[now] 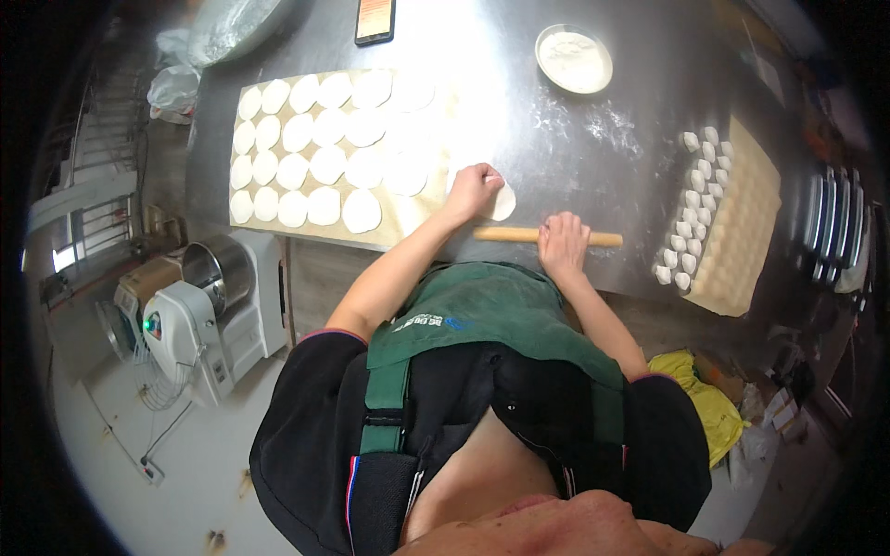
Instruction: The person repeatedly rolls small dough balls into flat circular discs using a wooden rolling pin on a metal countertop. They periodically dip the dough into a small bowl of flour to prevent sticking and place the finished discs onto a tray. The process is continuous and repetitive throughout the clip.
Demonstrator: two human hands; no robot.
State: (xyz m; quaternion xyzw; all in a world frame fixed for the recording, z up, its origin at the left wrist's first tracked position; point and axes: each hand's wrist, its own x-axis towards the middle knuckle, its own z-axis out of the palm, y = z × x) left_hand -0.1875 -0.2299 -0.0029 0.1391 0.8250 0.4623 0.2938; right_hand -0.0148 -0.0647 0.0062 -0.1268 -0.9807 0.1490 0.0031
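Observation:
Pinched in the fingers of my left hand is the edge of a dough wrapper, which lies on the metal table. My right hand rests over a wooden rolling pin, right of its middle. The pin lies crosswise near the table's front edge, just below the wrapper. To the left, rolled dough rounds sit in rows on a tan cloth; glare washes out those nearest my left hand. Small dough pieces stand in rough rows at the far right.
A bowl of flour stands at the back of the steel table, with loose flour nearby. Another tan cloth covers small lumps on the right. A phone and a large bowl are at the back. A mixer stands left.

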